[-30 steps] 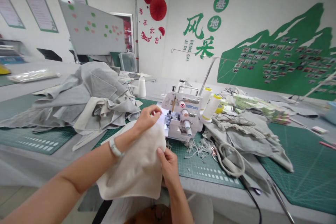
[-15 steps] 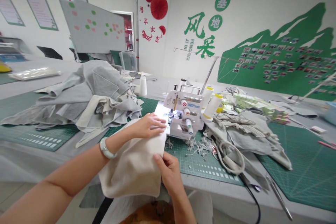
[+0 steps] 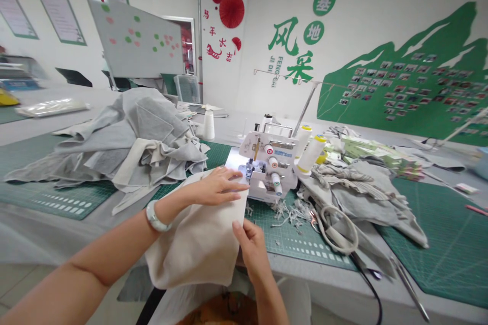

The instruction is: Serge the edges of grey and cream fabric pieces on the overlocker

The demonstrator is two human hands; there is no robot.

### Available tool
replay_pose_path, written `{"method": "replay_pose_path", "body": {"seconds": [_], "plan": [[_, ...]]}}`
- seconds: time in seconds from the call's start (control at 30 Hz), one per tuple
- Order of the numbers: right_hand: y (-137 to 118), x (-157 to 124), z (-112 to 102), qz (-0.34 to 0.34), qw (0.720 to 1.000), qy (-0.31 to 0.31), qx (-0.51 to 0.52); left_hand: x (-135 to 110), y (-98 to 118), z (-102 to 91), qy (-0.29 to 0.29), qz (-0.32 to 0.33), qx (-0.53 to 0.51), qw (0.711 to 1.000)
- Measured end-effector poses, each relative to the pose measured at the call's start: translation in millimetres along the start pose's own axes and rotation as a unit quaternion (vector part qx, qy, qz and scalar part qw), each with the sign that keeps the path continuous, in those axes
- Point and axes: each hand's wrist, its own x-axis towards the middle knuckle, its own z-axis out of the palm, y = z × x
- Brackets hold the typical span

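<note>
Cream fabric [image 3: 198,244] lies at the front of a white serger [image 3: 269,162] and hangs down over the table edge. My left hand [image 3: 217,186], with a pale bangle on its wrist, rests flat on the cloth close to the lit presser foot, fingers stretched out. Lower down, my right hand [image 3: 251,241] pinches the fabric's right edge between thumb and fingers. The far end of the cloth reaches the serger's foot; my left fingers partly cover that spot.
Heaped grey cloth pieces [image 3: 141,122] lie left of the machine, more grey fabric [image 3: 366,188] to its right. Thread scraps [image 3: 292,210], scissors [image 3: 314,221] and metal tweezers [image 3: 409,287] are on the right. White thread cones [image 3: 310,155] stand behind the serger.
The fingers of my left hand have spread a little and straightened on the cloth. My right hand keeps its pinch on the edge. The whole view has shifted slightly.
</note>
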Motion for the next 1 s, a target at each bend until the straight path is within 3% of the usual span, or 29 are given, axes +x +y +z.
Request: {"method": "replay_pose_path", "body": {"seconds": [0.27, 0.43, 0.6, 0.7, 0.77, 0.87, 1.0], "plan": [[15, 12, -7, -0.003, 0.998, 0.064, -0.029, 3, -2, 3.1, 0.031, 0.013, -0.013, 0.999], [21, 12, -10, -0.005, 0.997, 0.064, -0.052, 1, -1, 3.4, 0.074, -0.015, -0.067, 0.995], [26, 12, -12, -0.005, 0.996, 0.067, -0.058, 0, -5, 5.1, 0.082, 0.002, -0.068, 0.994], [26, 13, -12, -0.010, 0.994, 0.075, -0.075, 6, -16, 4.2, 0.151, -0.010, -0.105, 0.983], [26, 13, -12, -0.011, 0.993, 0.080, -0.083, 16, -27, 0.6, 0.223, -0.060, -0.156, 0.961], [25, 13, -10, -0.005, 0.993, 0.081, -0.081, 37, -44, -8.8, 0.306, -0.184, -0.254, 0.899], [25, 12, -10, -0.004, 0.994, 0.082, -0.071, 72, -58, -20.0, 0.330, -0.274, -0.422, 0.799]]}}
